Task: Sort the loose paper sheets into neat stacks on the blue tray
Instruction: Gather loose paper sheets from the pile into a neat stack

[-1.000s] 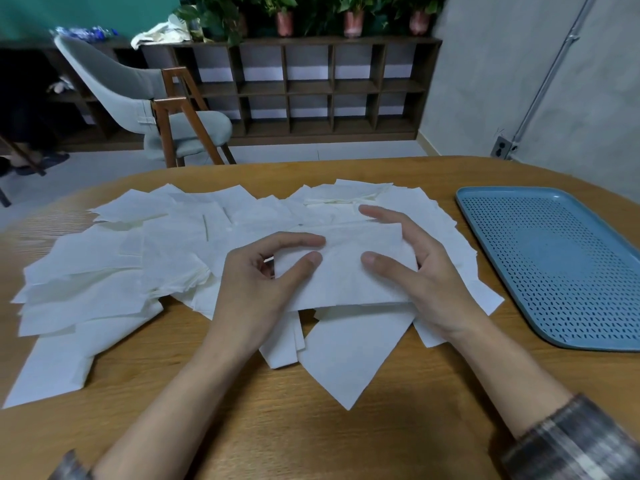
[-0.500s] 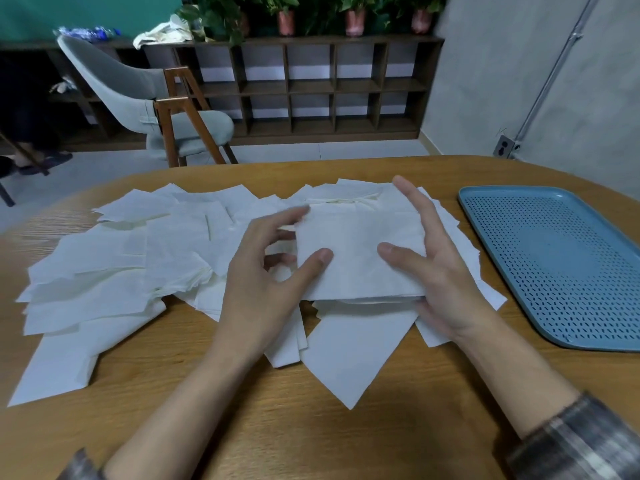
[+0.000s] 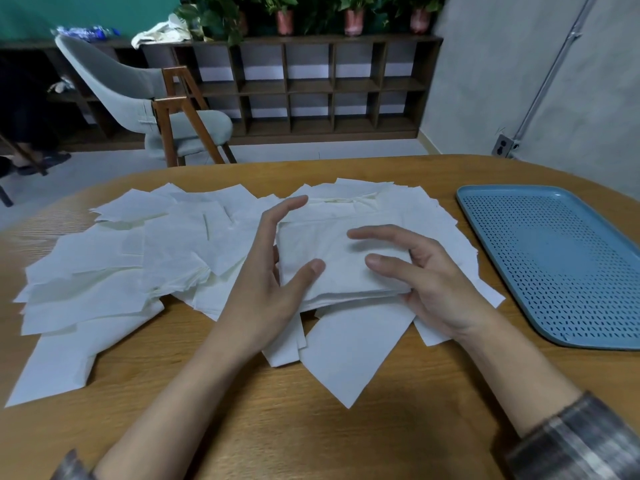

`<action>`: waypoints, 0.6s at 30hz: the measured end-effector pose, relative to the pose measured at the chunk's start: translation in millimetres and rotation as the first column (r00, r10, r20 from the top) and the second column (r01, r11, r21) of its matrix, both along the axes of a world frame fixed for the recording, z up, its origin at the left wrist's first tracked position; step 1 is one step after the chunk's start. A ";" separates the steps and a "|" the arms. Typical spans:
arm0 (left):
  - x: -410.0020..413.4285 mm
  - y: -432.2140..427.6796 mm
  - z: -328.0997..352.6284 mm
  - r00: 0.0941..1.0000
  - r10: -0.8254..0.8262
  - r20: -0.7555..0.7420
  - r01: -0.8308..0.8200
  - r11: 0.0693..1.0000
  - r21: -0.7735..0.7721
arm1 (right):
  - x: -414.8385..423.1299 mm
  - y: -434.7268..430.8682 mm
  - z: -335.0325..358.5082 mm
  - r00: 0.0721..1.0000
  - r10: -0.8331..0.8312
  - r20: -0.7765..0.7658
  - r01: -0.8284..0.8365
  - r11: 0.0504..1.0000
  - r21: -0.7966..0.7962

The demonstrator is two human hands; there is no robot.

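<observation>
Many loose white paper sheets [image 3: 114, 282] lie scattered over the middle and left of the wooden table [image 3: 311, 431]. A small squared stack of sheets [image 3: 343, 271] is held between my hands, just above the pile. My left hand [image 3: 263, 292] grips the stack's left edge, thumb on top and fingers along the side and beneath. My right hand [image 3: 436, 289] pinches the right edge, with the thumb and forefinger over the top sheet and the other fingers below. The blue perforated tray [image 3: 554, 258] sits at the right, with no paper on it.
Bare wood runs along the table's near edge. Beyond the table stand a grey chair with wooden legs [image 3: 166, 112] and a low dark shelf unit [image 3: 311, 84] with potted plants on top. A grey wall with a conduit pipe is at the right.
The stack has been gathered thicker and squared between my hands. My right fingers have come down from a raised, spread pose onto the top sheet. My left forefinger has stretched out past the stack's far left corner.
</observation>
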State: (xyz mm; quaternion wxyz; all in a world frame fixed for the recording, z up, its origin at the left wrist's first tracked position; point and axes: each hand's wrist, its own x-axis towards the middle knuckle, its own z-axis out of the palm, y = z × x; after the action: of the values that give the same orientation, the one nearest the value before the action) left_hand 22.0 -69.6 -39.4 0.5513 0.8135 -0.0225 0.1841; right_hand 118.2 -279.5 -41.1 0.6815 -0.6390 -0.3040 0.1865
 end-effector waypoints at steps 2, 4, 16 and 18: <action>0.2 -3.8 -4.7 0.999 -0.021 0.031 0.020 0.999 0.051 | 1.7 -1.0 -2.2 0.991 -0.107 0.085 0.114 0.990 -0.078; 0.5 -8.1 -8.6 0.988 0.012 0.156 -0.054 0.963 0.264 | 3.5 -1.7 -1.9 0.965 -0.203 0.165 0.223 0.969 -0.110; -1.8 -36.4 -32.0 0.971 -0.209 -0.114 0.231 0.708 0.667 | 7.2 0.3 -7.4 0.926 -0.287 0.244 0.315 0.946 -0.082; -2.4 -36.7 -31.0 0.973 -0.211 -0.090 0.218 0.732 0.645 | 7.3 0.6 -7.3 0.928 -0.282 0.242 0.312 0.946 -0.093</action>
State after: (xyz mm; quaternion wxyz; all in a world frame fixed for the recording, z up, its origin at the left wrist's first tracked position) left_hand 19.6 -106.3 -70.4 0.2517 0.9469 -0.1760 0.0956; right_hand 125.5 -278.9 -48.3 0.6200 -0.7377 -0.2660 0.0268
